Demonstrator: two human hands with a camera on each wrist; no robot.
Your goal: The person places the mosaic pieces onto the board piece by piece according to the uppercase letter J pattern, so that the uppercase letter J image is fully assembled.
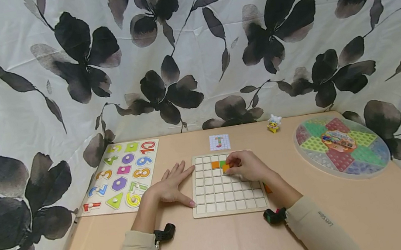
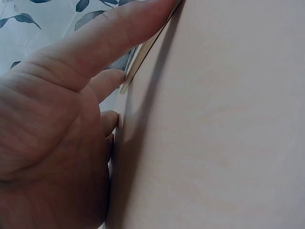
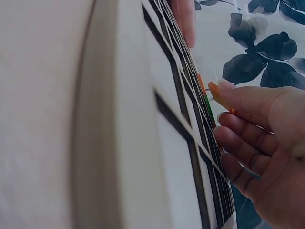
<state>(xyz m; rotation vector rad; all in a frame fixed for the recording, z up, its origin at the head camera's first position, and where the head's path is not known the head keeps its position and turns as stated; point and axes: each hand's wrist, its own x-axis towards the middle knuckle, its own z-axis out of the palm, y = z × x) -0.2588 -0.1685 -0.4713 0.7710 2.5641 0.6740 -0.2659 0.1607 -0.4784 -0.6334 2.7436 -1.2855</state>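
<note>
A pale wooden grid board (image 1: 230, 207) lies on the table in the head view. My right hand (image 1: 250, 165) is over its upper right part, pinching a small orange square tile (image 1: 225, 168) between thumb and fingers. In the right wrist view this orange tile (image 3: 218, 98) is tilted, close over the grid. An orange tile (image 1: 215, 164) and a green tile (image 1: 222, 163) sit side by side in an upper row. My left hand (image 1: 170, 187) has its fingers spread along the board's left side, fingertips at its edge. The right hand covers several cells.
Behind the board lies a small pattern card (image 1: 219, 142). A number-and-shape puzzle (image 1: 122, 180) is on the left, a round coloured board (image 1: 343, 147) on the right. A small toy figure (image 1: 273, 123) stands at the back. Orange pieces (image 1: 268, 189) show beside my right forearm.
</note>
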